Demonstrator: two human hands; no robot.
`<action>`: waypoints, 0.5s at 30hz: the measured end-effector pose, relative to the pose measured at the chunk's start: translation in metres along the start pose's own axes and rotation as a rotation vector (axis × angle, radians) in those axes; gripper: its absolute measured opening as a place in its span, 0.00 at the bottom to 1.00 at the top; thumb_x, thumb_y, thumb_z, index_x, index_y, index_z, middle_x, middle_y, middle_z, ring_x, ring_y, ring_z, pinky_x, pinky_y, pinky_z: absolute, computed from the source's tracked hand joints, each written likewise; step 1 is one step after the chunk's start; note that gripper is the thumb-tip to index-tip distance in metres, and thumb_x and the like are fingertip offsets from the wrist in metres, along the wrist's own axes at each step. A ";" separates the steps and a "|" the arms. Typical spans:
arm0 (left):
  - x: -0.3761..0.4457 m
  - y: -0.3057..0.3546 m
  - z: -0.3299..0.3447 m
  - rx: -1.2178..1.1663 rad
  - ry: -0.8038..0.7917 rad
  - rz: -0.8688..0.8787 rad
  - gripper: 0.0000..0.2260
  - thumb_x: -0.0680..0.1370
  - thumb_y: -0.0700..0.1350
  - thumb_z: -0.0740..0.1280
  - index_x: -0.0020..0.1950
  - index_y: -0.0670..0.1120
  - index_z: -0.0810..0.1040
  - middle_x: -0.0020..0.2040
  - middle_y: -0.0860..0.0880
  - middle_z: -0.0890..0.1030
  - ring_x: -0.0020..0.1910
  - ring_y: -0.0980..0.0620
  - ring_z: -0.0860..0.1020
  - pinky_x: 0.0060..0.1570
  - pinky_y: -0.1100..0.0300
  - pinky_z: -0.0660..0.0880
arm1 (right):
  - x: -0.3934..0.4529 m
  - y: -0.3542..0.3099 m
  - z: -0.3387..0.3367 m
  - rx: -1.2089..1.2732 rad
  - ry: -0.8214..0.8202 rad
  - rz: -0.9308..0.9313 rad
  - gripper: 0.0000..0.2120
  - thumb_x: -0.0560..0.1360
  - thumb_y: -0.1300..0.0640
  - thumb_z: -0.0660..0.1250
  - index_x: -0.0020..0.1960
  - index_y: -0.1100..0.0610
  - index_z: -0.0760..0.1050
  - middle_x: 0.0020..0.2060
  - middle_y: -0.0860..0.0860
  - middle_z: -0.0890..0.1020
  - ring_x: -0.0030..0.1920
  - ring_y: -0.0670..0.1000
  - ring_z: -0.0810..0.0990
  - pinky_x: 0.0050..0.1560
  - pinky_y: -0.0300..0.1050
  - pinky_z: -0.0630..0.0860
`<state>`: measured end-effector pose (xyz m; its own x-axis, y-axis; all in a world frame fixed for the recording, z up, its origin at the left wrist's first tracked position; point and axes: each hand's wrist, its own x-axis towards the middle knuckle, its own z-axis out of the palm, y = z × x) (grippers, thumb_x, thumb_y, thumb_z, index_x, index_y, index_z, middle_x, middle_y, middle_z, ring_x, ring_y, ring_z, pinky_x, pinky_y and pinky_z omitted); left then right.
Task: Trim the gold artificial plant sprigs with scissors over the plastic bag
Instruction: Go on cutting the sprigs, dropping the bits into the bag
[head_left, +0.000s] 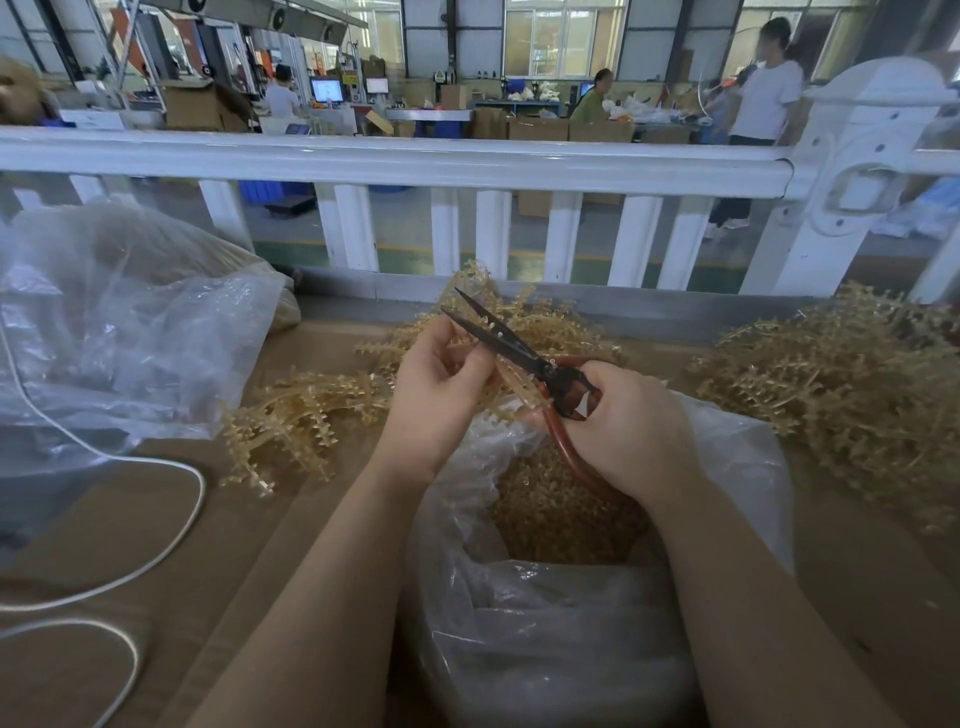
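My left hand (439, 387) pinches a gold sprig (511, 382) above the open clear plastic bag (737, 452), which holds a heap of gold trimmings (550, 519). My right hand (631, 423) grips the red-brown handles of the scissors (506, 343). Their dark blades are parted and point up and left, crossing the sprig just past my left fingertips. More gold sprigs lie on the table: a loose bunch (296, 415) to the left, a pile (519, 317) behind the hands and a big heap (841, 384) at the right.
A large filled plastic bag (119, 322) stands at the left. A white cord (171, 525) loops over the brown cardboard table top (218, 561). A white railing (395, 161) runs along the far edge, with people and boxes beyond it.
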<state>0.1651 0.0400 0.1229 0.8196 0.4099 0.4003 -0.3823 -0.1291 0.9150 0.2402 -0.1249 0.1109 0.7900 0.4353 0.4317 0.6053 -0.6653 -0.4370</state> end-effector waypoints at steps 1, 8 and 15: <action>0.000 0.000 -0.001 0.027 -0.002 0.014 0.07 0.81 0.36 0.64 0.58 0.38 0.76 0.37 0.48 0.82 0.36 0.55 0.79 0.38 0.66 0.75 | 0.000 0.000 0.000 0.000 0.000 0.000 0.19 0.72 0.35 0.68 0.54 0.47 0.81 0.36 0.38 0.77 0.34 0.40 0.73 0.34 0.32 0.65; 0.002 -0.001 -0.008 0.189 0.075 0.081 0.05 0.82 0.39 0.63 0.51 0.38 0.78 0.33 0.44 0.81 0.32 0.53 0.79 0.36 0.59 0.76 | 0.000 0.001 0.001 -0.005 -0.029 0.002 0.16 0.72 0.35 0.68 0.50 0.47 0.81 0.33 0.38 0.77 0.34 0.40 0.75 0.33 0.36 0.69; 0.004 -0.004 -0.011 0.126 0.083 0.050 0.07 0.82 0.37 0.63 0.49 0.37 0.80 0.38 0.44 0.82 0.36 0.53 0.77 0.39 0.62 0.75 | -0.001 0.002 0.000 -0.027 0.006 -0.032 0.15 0.71 0.33 0.69 0.51 0.41 0.77 0.32 0.35 0.74 0.34 0.41 0.73 0.33 0.34 0.67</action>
<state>0.1654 0.0516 0.1201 0.7605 0.4729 0.4450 -0.3614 -0.2613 0.8951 0.2404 -0.1266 0.1090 0.7700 0.4530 0.4494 0.6271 -0.6673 -0.4018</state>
